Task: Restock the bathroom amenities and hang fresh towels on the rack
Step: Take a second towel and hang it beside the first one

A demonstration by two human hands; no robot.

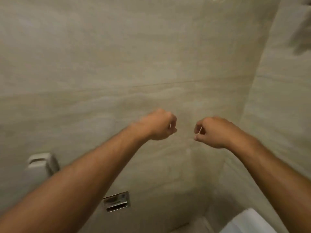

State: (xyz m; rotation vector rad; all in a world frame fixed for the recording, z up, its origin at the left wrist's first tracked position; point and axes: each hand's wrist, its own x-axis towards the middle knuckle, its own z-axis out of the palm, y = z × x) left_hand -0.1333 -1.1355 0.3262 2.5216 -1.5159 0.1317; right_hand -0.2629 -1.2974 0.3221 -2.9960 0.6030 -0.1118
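Observation:
Both my arms reach forward and up in front of a beige tiled wall (134, 64). My left hand (160, 126) is curled into a fist, and a small white sliver (170, 125) shows between its fingers. My right hand (210, 132) is curled too, its thumb and fingers pinching a thin white strip (199, 131). The two hands are level and a short gap apart. What the white pieces belong to is too small and blurred to tell. No towel rack is in view.
A white wall-mounted unit (39, 167) hangs at the lower left. Low in the middle, a chrome recessed paper holder (117, 201) sits in the wall. A white fixture (249, 222) shows at the bottom right. A blurred pale shape (301, 36) is at the top right.

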